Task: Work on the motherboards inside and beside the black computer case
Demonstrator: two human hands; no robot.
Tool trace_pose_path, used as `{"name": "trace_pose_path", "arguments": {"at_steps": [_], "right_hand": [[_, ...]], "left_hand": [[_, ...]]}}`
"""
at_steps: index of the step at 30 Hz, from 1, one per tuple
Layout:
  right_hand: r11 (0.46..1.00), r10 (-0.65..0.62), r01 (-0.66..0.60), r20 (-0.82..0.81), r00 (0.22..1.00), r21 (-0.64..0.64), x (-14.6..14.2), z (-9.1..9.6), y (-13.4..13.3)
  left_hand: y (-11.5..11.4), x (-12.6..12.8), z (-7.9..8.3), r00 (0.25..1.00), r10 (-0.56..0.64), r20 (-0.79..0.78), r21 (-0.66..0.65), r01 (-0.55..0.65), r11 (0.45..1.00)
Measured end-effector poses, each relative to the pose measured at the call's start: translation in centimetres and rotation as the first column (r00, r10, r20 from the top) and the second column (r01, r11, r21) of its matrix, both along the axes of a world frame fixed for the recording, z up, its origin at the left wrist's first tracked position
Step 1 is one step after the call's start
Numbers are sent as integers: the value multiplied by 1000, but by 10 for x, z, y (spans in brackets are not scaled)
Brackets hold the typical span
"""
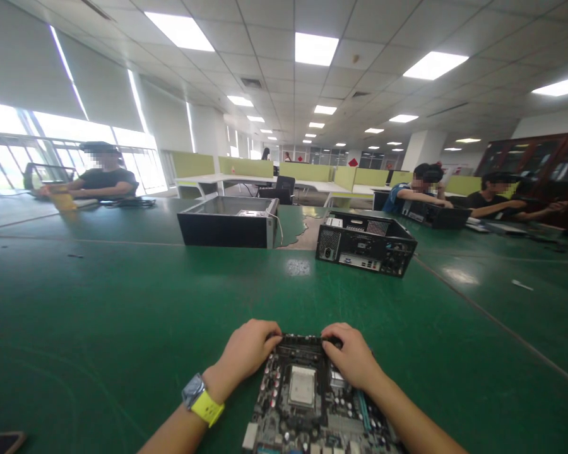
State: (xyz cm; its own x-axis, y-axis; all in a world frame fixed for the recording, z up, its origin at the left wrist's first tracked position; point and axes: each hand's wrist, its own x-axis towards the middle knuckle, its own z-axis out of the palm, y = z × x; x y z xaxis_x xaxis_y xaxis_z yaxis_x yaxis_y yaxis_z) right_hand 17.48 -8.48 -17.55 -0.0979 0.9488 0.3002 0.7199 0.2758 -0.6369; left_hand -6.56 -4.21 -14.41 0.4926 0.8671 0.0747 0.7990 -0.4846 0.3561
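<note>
A computer motherboard (284,416) lies on the green table in front of me, running off the bottom of the view. A square, light-coloured processor (303,386) sits in its middle. Along the far edge run dark memory slots (303,342). My left hand (250,347), with a yellow-strapped watch (201,399) at the wrist, is closed at the left end of those slots. At their right end my right hand (353,353) also grips the board's edge, thumb and fingers pinched. Whether a memory stick is between the fingers cannot be made out.
Beyond the board stand an open black computer case (227,228) and, to its right, another open case (365,249) with its ports facing me. Co-workers sit around the table, one handling a black case (438,215). A small white piece (522,285) lies at right.
</note>
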Motion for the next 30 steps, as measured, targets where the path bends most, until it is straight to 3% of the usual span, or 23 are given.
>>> {"name": "trace_pose_path", "arguments": {"at_steps": [30], "right_hand": [[999,-42,42,26,999,-19,-1,0,0]], "left_hand": [[0,2,-5,1000,0,-4,33,0,999]]}}
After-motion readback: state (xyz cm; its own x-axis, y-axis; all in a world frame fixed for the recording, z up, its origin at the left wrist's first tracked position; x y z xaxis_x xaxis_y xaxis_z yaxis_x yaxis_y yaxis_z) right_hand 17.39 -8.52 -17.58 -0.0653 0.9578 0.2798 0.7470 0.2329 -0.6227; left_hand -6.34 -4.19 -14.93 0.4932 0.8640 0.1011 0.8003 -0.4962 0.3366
